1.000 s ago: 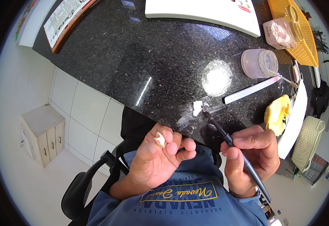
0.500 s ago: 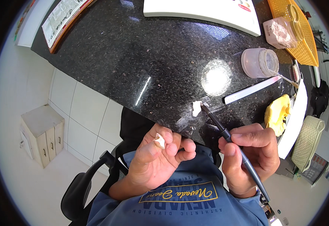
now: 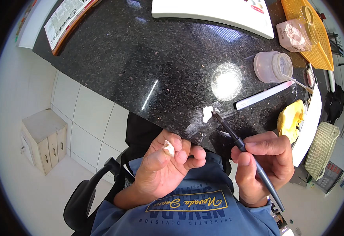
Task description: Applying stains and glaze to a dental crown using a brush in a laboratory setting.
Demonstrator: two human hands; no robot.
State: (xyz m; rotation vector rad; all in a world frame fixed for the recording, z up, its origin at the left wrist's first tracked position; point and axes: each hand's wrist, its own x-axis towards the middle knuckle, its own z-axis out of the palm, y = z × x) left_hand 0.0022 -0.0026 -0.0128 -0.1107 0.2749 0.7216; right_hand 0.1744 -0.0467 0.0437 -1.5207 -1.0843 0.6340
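"White piece [image 3: 168,148]: where?"
"Left hand [image 3: 158,170], pinched at the fingertips; slack grip could drop it."
"Rightward?"
"White dab [image 3: 207,114] on counter [image 3: 121,63], ahead between hands; then dark tool [image 3: 232,133], gripped by right hand [image 3: 268,163]. A slip might smear the dab."

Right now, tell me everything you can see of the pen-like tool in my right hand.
The pen-like tool is slim and dark, with a smooth, plastic-looking handle, a thicker collar and a narrower shaft tapering to a black tip. It slants up leftward, pinched in the right hand. Its tip is beside a white dab on the black countertop; whether they touch is unclear.
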